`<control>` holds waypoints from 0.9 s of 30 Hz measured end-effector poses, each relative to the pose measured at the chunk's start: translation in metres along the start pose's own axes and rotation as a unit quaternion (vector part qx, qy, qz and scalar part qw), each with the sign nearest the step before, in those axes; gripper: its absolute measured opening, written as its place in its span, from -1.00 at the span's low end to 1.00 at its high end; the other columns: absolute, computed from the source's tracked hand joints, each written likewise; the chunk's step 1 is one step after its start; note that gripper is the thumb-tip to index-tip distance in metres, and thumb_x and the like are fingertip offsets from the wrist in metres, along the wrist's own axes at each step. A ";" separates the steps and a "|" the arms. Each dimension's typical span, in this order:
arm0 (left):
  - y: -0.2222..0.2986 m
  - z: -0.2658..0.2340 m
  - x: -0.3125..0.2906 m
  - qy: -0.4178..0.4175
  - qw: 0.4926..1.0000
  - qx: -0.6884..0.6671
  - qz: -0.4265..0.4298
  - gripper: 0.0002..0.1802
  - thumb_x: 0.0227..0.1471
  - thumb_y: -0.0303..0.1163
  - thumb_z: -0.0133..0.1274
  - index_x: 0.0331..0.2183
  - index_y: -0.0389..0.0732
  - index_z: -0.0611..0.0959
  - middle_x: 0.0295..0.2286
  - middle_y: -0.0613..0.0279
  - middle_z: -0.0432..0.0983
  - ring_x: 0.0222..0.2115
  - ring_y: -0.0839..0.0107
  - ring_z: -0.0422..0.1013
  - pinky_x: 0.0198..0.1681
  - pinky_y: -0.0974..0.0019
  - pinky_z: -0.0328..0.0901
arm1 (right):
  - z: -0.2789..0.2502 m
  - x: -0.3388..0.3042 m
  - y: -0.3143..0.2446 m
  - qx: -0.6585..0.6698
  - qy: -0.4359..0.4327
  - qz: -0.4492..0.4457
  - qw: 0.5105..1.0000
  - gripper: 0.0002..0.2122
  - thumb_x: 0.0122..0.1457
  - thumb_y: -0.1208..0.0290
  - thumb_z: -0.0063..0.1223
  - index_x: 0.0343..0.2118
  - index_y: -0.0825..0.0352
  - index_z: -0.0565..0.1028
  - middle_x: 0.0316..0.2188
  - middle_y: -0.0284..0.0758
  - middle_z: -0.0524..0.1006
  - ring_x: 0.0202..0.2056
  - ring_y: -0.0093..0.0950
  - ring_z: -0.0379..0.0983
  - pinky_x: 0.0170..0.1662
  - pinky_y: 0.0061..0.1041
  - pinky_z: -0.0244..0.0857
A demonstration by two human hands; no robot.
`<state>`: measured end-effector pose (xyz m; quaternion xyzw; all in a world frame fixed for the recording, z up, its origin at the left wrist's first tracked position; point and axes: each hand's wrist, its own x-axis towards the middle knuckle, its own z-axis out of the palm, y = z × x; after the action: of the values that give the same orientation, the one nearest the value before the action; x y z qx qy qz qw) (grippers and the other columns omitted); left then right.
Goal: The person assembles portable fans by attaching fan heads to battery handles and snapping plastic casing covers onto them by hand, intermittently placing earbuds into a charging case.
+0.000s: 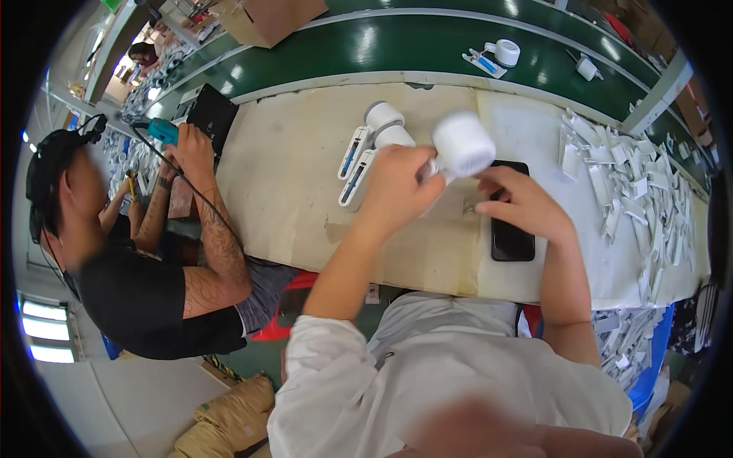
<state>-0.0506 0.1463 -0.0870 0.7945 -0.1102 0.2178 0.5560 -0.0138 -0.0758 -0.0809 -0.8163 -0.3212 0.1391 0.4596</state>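
My left hand point(401, 183) grips a white device with a round, drum-shaped head point(464, 143), held above the table by its narrow end. The device is slightly blurred. Just right of it, my right hand point(523, 200) has its fingers apart, with nothing visible in them. Beneath that hand lies a black phone point(513, 240), partly covered. Two similar white round-headed devices lie left of my left hand; one head point(384, 116) is behind the other point(395, 137). Their white handles point(357, 181) have blue strips and point toward me.
A heap of white plastic parts point(630, 179) covers the table's right side. Beyond the table runs a green conveyor point(405, 38) carrying another white device point(505, 53). At left a co-worker point(145, 282) holds a teal power tool point(163, 131) beside a black box point(214, 120).
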 end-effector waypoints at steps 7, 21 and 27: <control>-0.050 -0.074 -0.020 -0.106 0.906 0.405 0.063 -0.71 -0.39 -0.37 0.15 -0.42 -0.12 0.62 -0.01 0.06 0.28 0.06 -0.15 0.07 0.15 -0.02 -0.08 | -0.046 0.042 0.028 -0.178 0.068 -0.031 0.981 -0.66 0.02 0.33 0.05 -0.11 0.26 0.40 -0.06 -0.27 0.35 -0.04 -0.37 0.27 -0.04 -0.42 0.20; -0.130 -0.211 0.009 0.077 0.885 0.414 -0.199 -0.28 -0.31 -0.47 0.10 -0.02 -0.35 0.26 0.04 -0.12 0.13 0.05 -0.01 0.12 0.14 0.04 -0.06 | -0.130 0.271 0.175 -0.443 0.311 0.023 0.841 -0.34 -0.18 0.33 0.17 0.09 0.11 0.21 0.05 -0.18 0.25 0.08 -0.18 0.15 0.10 -0.36 0.12; -0.104 -0.156 0.018 0.079 0.871 0.470 0.120 -0.32 -0.27 -0.53 0.03 0.01 -0.32 0.28 0.02 -0.02 0.21 0.07 0.00 0.09 0.13 0.05 -0.06 | -0.119 0.262 0.152 -0.236 0.207 0.034 0.949 -0.32 -0.23 0.37 0.21 0.07 0.15 0.23 -0.06 -0.13 0.29 -0.07 -0.19 0.32 0.00 -0.39 0.24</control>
<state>-0.0260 0.3298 -0.1212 0.9228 -0.0453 0.3711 0.0928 0.3066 -0.0398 -0.1264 -0.9228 -0.2144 -0.0968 0.3051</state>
